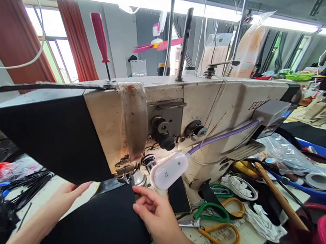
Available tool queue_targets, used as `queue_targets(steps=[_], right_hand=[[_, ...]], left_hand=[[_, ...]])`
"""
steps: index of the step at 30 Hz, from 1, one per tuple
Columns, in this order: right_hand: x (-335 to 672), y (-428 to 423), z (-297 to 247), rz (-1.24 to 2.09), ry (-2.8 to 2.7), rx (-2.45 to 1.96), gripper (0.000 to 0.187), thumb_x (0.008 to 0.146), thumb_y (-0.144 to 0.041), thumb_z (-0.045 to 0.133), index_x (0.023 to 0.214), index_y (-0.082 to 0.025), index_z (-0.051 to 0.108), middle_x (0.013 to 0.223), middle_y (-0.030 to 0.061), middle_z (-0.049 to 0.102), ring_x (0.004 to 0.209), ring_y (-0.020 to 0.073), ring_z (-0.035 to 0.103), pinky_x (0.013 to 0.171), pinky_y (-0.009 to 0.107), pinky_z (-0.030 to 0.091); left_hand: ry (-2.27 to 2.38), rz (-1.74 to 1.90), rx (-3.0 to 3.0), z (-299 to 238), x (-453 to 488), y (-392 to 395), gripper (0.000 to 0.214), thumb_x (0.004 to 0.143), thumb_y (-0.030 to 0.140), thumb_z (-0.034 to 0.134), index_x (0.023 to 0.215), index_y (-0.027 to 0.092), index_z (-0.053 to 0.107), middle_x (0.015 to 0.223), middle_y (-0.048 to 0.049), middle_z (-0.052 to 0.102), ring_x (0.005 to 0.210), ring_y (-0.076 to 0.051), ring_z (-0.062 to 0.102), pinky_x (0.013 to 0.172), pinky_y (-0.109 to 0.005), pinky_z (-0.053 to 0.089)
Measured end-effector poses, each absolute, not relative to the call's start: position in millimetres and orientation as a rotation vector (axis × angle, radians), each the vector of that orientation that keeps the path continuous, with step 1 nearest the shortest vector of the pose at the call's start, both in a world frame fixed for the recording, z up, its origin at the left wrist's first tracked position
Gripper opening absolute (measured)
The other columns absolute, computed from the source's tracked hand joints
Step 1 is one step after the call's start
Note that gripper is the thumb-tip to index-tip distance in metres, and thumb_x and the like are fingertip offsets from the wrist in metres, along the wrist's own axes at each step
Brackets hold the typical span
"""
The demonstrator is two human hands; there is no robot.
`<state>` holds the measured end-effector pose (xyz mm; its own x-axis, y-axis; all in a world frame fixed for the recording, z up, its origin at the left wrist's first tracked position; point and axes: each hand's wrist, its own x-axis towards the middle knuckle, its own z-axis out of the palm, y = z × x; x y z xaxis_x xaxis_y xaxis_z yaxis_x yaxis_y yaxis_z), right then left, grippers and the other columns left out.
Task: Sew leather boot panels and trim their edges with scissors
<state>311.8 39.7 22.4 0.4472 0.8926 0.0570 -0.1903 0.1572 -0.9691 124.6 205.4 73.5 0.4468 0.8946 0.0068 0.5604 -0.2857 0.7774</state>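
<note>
A large black sheet of material [96, 228], fabric or leather, lies on the table under the needle end of a sewing machine [110, 133]. My left hand [64, 198] rests at its far left edge, fingers stretched out and partly hidden behind the machine's black end cover. At the sheet's right edge, close to the presser foot [125, 177], my right hand [159, 215] is curled with thumb and forefinger on the edge. A white oval lamp [170, 171] on a purple cord hangs just above this hand.
Right of my right hand lie green-handled scissors [212, 212] and yellow-handled scissors [221, 237]. Further right are a wooden stick [281, 198], crumpled white paper [265, 222] and a blue bin [299, 183]. Black cords [35, 186] lie at left. A red-handled screwdriver [99, 38] stands atop the machine.
</note>
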Motion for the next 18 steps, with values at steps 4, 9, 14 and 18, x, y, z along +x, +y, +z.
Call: queue_targets(steps=[4, 9, 14, 18], right_hand=[[329.1, 35.0, 29.7, 0.735, -0.947, -1.280, 0.028, 0.079, -0.026, 0.060, 0.102, -0.014, 0.072, 0.072, 0.0008, 0.059, 0.063, 0.0115, 0.051, 0.059, 0.022, 0.039], [356.3, 24.8, 50.5, 0.143, -1.507, -1.605, 0.033, 0.088, -0.012, 0.047, 0.108, -0.019, 0.072, 0.089, 0.0073, 0.069, 0.081, 0.0200, 0.060, 0.073, 0.031, 0.046], [338.9, 14.9, 72.0, -0.322, -1.666, -1.585, 0.032, 0.090, -0.010, 0.046, 0.112, -0.016, 0.069, 0.099, 0.0128, 0.065, 0.092, 0.0254, 0.058, 0.078, 0.038, 0.052], [328.5, 11.0, 76.5, -0.243, -1.730, -1.517, 0.029, 0.092, -0.009, 0.047, 0.111, -0.013, 0.067, 0.102, 0.0117, 0.066, 0.094, 0.0229, 0.060, 0.080, 0.035, 0.055]], left_hand=[[0.904, 0.224, 1.689, 54.8, 122.1, 189.9, 0.039, 0.091, 0.050, 0.050, 0.113, 0.024, 0.070, 0.109, -0.0016, 0.075, 0.106, -0.023, 0.068, 0.086, -0.034, 0.055], [0.915, 0.435, 1.645, 17.8, 119.1, 168.4, 0.050, 0.086, 0.057, 0.057, 0.120, 0.021, 0.063, 0.117, -0.0096, 0.071, 0.108, -0.026, 0.066, 0.093, -0.037, 0.054], [0.874, 0.859, 1.534, 1.9, 123.7, 169.6, 0.071, 0.062, 0.060, 0.077, 0.117, 0.019, 0.059, 0.118, -0.0127, 0.069, 0.114, -0.035, 0.062, 0.099, -0.045, 0.050], [1.015, 0.755, 1.768, 11.0, 109.2, 149.1, 0.049, 0.053, 0.052, 0.085, 0.087, 0.021, 0.070, 0.096, -0.0088, 0.076, 0.102, -0.039, 0.067, 0.093, -0.045, 0.053]])
